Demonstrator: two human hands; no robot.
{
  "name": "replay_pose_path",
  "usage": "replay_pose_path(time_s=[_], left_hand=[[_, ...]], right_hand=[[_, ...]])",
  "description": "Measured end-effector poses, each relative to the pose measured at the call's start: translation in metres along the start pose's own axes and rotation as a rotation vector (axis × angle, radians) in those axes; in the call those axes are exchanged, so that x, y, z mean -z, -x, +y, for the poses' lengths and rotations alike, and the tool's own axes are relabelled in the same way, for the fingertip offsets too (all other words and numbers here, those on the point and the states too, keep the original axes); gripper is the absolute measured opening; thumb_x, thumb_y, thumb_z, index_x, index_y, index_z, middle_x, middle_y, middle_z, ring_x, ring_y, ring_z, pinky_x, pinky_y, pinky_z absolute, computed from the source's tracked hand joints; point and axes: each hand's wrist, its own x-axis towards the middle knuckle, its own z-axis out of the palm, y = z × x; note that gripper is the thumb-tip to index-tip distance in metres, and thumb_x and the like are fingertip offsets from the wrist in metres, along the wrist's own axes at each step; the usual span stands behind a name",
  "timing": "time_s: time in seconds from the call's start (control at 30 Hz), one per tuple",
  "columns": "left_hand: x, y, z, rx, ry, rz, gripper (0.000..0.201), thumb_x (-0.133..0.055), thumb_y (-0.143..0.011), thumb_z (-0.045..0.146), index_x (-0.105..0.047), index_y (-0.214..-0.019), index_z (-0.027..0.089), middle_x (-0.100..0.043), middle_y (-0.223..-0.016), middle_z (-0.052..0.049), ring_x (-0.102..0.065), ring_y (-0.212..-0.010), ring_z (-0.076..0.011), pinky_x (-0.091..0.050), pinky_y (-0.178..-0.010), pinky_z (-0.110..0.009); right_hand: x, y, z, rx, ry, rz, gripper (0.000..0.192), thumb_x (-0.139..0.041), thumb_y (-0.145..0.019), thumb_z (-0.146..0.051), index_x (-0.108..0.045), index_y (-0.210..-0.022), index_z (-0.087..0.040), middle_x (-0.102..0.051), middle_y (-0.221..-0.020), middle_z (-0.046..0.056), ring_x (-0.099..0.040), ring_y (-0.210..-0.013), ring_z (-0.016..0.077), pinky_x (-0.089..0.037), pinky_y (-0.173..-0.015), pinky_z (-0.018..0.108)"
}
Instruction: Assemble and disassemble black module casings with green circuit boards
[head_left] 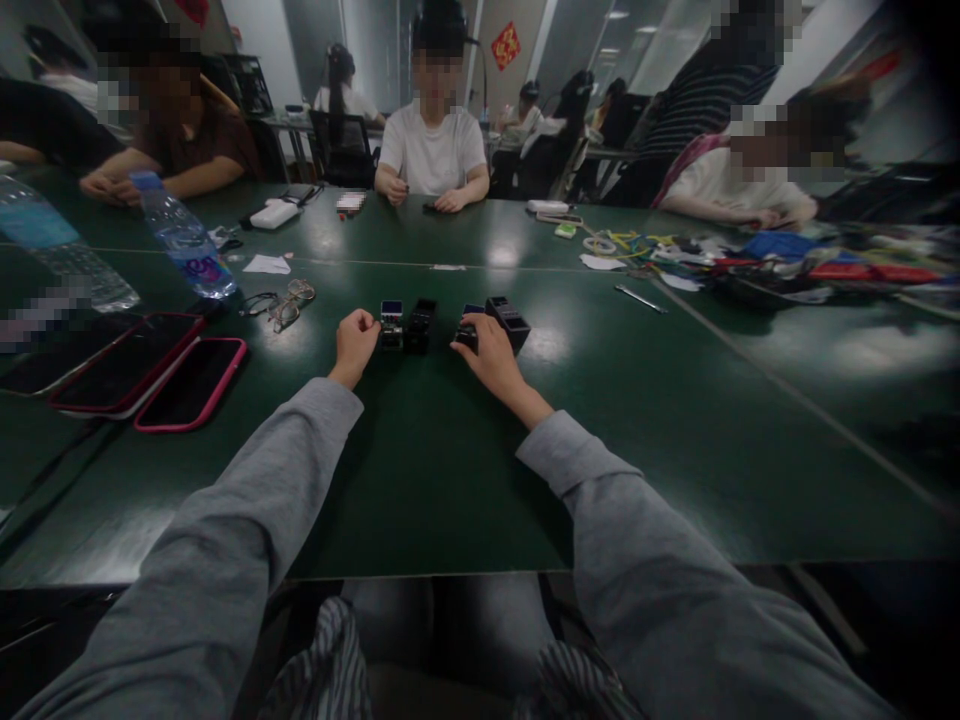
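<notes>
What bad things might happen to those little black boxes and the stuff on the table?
1. The small black boxes stand close together between the left hand and the right hand; a nudge might tip one into its neighbour.
2. The glasses lie loose near the left hand; a sweeping sleeve might knock or scratch them.
3. The water bottle leans beside the phones; if it leaks, they might get wet.

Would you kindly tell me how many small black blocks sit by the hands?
4: one at the left hand, one beside it, one under the right hand, one behind it. Others may be hidden.
</notes>
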Motion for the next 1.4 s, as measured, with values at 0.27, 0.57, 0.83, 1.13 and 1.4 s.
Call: replay_pose_path(time_s=[0.27, 0.57, 0.83, 1.13, 1.4], left_hand=[[-0.0019, -0.003, -0.0038, -0.01, -0.008, 0.007, 0.021, -0.059, -0.071, 0.011, -0.042, -0.063, 0.02, -0.043, -0.059, 0.006, -0.04, -0.057, -0.01, -0.03, -0.059, -0.025], [-0.0024, -0.0025, -0.0038, 0.012, 0.018, 0.002, 0.021, -0.059, -0.072, 0.01, -0.042, -0.064, 0.02, -0.044, -0.059, 0.006, -0.041, -0.057, -0.0103, -0.03, -0.057, -0.025], [-0.0014, -0.0021, -0.003, 0.011, -0.004, -0.002, 0.021, -0.059, -0.072, 0.01, -0.042, -0.063, 0.02, -0.044, -0.06, 0.006, -0.042, -0.057, -0.0099, -0.031, -0.058, -0.025], [-0.0005, -0.001, -0.0005, 0.012, -0.019, -0.005, 0.021, -0.059, -0.073, 0.011, -0.042, -0.064, 0.02, -0.044, -0.06, 0.006, -0.041, -0.058, -0.0101, -0.03, -0.059, -0.024], [0.0001, 0.0007, 0.0031, 0.003, -0.011, 0.001, 0.022, -0.058, -0.072, 0.009, -0.041, -0.063, 0.02, -0.044, -0.06, 0.006, -0.042, -0.057, -0.0098, -0.031, -0.059, -0.025]], right_hand=[[-0.006, 0.003, 0.0055, 0.023, 0.001, 0.006, 0.039, -0.057, -0.092, -0.026, -0.05, -0.13, -0.019, -0.056, -0.139, 0.012, -0.05, -0.132, 0.027, -0.041, -0.11, 0.05], [-0.0058, 0.0026, 0.0074, 0.035, -0.01, -0.006, 0.039, -0.057, -0.091, -0.024, -0.05, -0.129, -0.017, -0.056, -0.138, 0.013, -0.05, -0.131, 0.0264, -0.043, -0.11, 0.047], [-0.0019, -0.0014, 0.0042, 0.02, -0.021, -0.024, 0.033, -0.059, -0.09, -0.025, -0.053, -0.122, -0.02, -0.058, -0.131, 0.013, -0.053, -0.126, 0.0286, -0.046, -0.103, 0.049], [-0.0017, 0.0003, 0.0022, 0.015, -0.02, -0.029, 0.035, -0.057, -0.09, -0.025, -0.052, -0.125, -0.019, -0.057, -0.133, 0.013, -0.051, -0.128, 0.0283, -0.044, -0.105, 0.049], [-0.0042, 0.0024, 0.0039, 0.034, -0.026, -0.029, 0.04, -0.055, -0.091, -0.025, -0.05, -0.13, -0.018, -0.055, -0.139, 0.013, -0.048, -0.133, 0.0263, -0.042, -0.109, 0.049]])
